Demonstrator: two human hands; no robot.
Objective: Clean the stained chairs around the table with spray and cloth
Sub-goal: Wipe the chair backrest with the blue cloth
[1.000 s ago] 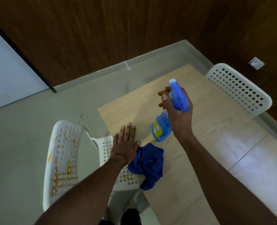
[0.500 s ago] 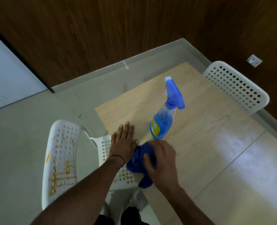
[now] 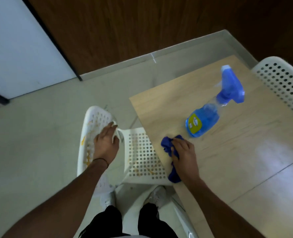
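A white perforated chair [image 3: 142, 157] with orange-yellow stains on its backrest and seat stands at the table's left edge. My left hand [image 3: 106, 143] grips the chair's backrest. My right hand [image 3: 183, 155] is closed on a dark blue cloth [image 3: 167, 145] at the table's near-left edge. A blue spray bottle [image 3: 211, 110] with a yellow label stands on the light wooden table [image 3: 236, 152], just beyond the cloth, with no hand on it.
A second white perforated chair [image 3: 283, 83] stands at the table's far right. Dark wood panelling and a white board line the back. Pale floor [image 3: 39, 143] lies left of the stained chair. My legs and white shoes [image 3: 106, 194] are below it.
My right hand set the spray bottle down on the table and took hold of the blue cloth. My left hand moved from the table edge onto the stained chair's backrest.
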